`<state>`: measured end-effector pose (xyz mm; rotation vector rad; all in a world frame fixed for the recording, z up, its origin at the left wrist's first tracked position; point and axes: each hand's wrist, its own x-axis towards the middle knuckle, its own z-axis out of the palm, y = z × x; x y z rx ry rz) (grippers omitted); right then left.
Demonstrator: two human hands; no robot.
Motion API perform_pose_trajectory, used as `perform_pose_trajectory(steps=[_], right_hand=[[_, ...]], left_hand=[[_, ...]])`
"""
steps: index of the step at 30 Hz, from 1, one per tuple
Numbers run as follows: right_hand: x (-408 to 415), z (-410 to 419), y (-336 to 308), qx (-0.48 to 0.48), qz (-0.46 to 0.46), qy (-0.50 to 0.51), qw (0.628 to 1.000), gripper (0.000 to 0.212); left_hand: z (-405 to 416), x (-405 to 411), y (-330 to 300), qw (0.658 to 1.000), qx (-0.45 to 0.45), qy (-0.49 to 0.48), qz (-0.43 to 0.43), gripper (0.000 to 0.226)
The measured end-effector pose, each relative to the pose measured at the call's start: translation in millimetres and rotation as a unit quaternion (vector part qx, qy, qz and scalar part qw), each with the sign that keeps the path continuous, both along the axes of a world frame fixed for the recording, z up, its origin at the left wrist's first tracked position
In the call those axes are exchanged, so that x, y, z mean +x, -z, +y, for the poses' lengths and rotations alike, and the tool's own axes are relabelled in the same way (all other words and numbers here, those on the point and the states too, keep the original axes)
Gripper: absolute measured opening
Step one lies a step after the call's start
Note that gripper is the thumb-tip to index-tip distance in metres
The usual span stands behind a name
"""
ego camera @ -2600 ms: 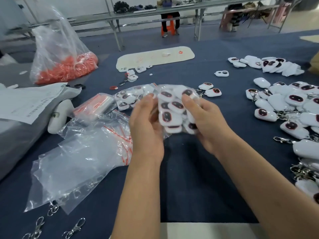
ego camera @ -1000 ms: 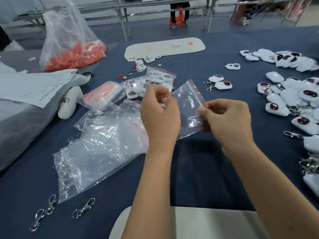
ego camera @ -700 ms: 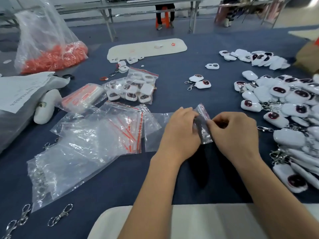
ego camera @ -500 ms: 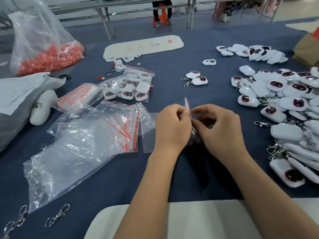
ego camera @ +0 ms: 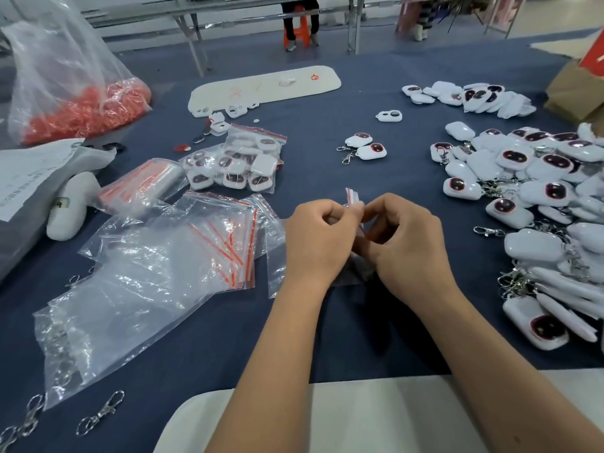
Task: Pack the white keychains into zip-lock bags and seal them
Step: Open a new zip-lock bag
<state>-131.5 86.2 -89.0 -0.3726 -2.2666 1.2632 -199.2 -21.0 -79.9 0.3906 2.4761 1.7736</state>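
Both hands meet over the blue counter [ego camera: 327, 158], just right of the loose heap of empty zip-lock bags [ego camera: 170, 256]. The left hand [ego camera: 322, 238] and the right hand [ego camera: 405, 246] each have their fingers curled, pinching the red-striped mouth of one empty zip-lock bag [ego camera: 353, 199], whose top edge sticks up between the thumbs while its clear body hangs below and behind the left wrist. Half a second ago the hands were in nearly the same grip at the same spot; the bag's mouth now shows a little higher above the fingertips, and the two hands are slightly more apart. A second ago the bag was held up in the air, spread flat between the hands; it is now down by the counter and bunched.

The filled bag of keychains [ego camera: 243, 161] lies beyond the heap of empty bags, where it has been since it left the hands. A pair of white keychains [ego camera: 364, 146] lies beyond the hands, and the big pile of white keychains [ego camera: 539, 178] spreads to the right of the hands, unchanged. A stack of banded bags [ego camera: 140, 188] lies just left of the filled bag, and loose metal clasps [ego camera: 101, 413] lie at the near side of the heap.
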Motion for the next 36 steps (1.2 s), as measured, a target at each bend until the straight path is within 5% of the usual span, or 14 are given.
perform_pose_trajectory(steps=[7,15,24,30,36], right_hand=[[-2.8,2.3,2.8,-0.024,0.038,0.016,0.999,0.017],[0.3,5.8,0.2,-0.102,0.026,-0.049,0.993,0.027],[-0.3,1.9,-1.5,-0.091,0.013,0.029,0.995,0.027],[1.2,1.0,-2.4,-0.019,0.024,0.196,0.980,0.023],[-2.7,-1.7,3.0,0.181,0.012,0.132,0.974,0.029]], left_hand=[[-2.8,-3.2,1.0,0.997,0.066,-0.003,-0.030,0.039],[-1.2,1.4,-1.4,0.999,0.017,0.034,-0.021,0.036],[-2.8,-0.9,0.1,0.999,-0.030,-0.009,0.028,0.023],[-6.3,0.6,-1.7,0.984,-0.036,-0.096,0.146,0.023],[-3.5,4.9,-6.0,0.979,-0.015,-0.078,0.189,0.019]])
